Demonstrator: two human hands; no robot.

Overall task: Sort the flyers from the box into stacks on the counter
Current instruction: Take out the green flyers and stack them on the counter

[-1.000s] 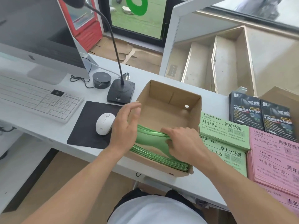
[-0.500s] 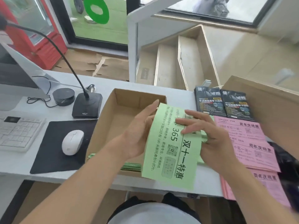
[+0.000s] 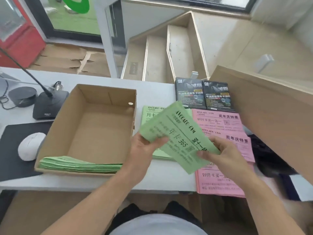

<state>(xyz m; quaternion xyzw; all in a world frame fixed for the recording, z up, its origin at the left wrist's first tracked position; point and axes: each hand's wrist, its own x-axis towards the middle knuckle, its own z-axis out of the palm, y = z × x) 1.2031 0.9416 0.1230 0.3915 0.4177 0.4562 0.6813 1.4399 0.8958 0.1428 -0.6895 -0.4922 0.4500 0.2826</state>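
A green flyer (image 3: pixel 176 133) hangs tilted above the counter, right of the open cardboard box (image 3: pixel 71 133). My left hand (image 3: pixel 144 150) pinches its lower left edge, and my right hand (image 3: pixel 218 153) grips its lower right end. A pile of green flyers (image 3: pixel 79 164) lies against the box's near wall. Under the held flyer, green stacks (image 3: pixel 150 114) lie on the counter, partly hidden. Pink stacks (image 3: pixel 220 121) lie to their right, and two black flyer stacks (image 3: pixel 203 95) sit behind them.
A white mouse (image 3: pixel 31 145) on a black pad (image 3: pixel 10 150), a microphone base (image 3: pixel 49 106) and a round black puck (image 3: pixel 22 95) sit left of the box. A large cardboard flap (image 3: pixel 271 112) rises at the right. Stairs drop away behind the counter.
Both hands lifted a green flyer out of the box and carried it right, over the green stacks. It has turned from upright to slanted. My view has shifted right.
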